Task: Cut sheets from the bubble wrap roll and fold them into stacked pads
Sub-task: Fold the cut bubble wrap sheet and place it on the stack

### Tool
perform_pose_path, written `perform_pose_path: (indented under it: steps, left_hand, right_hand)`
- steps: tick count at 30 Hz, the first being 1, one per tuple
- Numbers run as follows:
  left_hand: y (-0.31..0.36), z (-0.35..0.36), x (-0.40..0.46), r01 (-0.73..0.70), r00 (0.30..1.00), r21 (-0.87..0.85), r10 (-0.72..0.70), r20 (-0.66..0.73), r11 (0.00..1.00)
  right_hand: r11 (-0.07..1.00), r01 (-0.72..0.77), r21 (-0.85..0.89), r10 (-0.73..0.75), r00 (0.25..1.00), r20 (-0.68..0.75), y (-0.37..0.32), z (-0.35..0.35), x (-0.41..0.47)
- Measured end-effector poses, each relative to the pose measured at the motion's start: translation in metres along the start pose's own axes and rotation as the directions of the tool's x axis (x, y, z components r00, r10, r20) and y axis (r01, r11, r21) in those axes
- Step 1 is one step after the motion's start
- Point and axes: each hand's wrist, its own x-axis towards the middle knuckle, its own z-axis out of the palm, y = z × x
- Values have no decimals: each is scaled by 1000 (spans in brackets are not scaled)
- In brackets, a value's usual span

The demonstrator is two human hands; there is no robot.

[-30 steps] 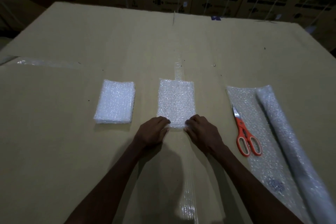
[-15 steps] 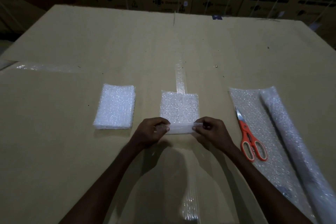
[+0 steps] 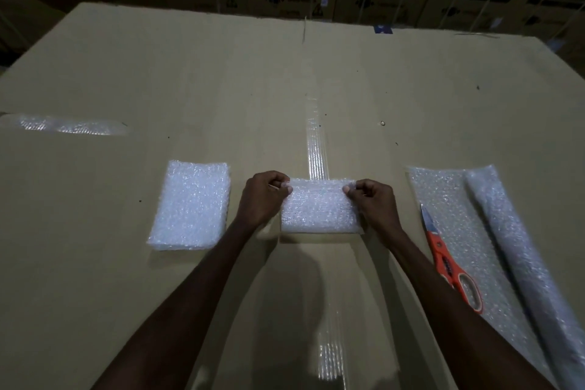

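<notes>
Head view: my left hand (image 3: 264, 196) and right hand (image 3: 373, 199) each pinch a far corner of the sheet (image 3: 319, 206), thumb on top, fingers (image 3: 278, 183) curled round the edge, so both are clamped on the wrap. The sheet lies centred on the surface (image 3: 221, 89), just in front of me, already doubled over: its near edge is a fold resting flat on the cardboard, and the far edges meet under my thumbs. Judgement: this fold is at its closing point and wants only pressing flat; whether one more fold is needed I cannot tell, though the piece now looks close in size to the finished one. To the left, near but apart, sits the pad (image 3: 191, 204), a thick folded block; how many layers or pads it holds I cannot tell. To the right, well apart, the roll (image 3: 519, 250) lies with a loose length of wrap spread beside it, and the scissors (image 3: 449, 263) rest on that length, blades closed. Done: at least one pad. Left: flatten this piece, stack it on the pad, then cut further sheets, as plenty of roll remains.
</notes>
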Motion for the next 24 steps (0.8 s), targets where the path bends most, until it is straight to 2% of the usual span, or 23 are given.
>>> perform_pose_path:
  steps: [4,7,13,16,19,24]
  left_hand:
    - [-5,5,13,-139,990,203,139,16,969]
    - [-10,7,21,-328,944,318,295,149,890]
    - [-3,17,33,-456,867,432,279,413,778]
    - [-3,22,34,-468,860,492,250,445,734]
    - [-1,22,28,-469,867,530,253,430,706]
    - [-2,22,3,-382,913,569,204,352,728]
  right_hand:
    - [991,-17,-131,14,1000,-24,7,7,23]
    - [975,-35,-218,34,999,-10,15,10,34]
    - [927,-30,-375,29,1000,-9,12,14,39]
    - [915,-12,-403,20,1000,18,8,14,41]
    - [933,-41,-357,45,999,1,2,9,37]
    - [976,-123,-178,74,963,-261,1,-3,4]
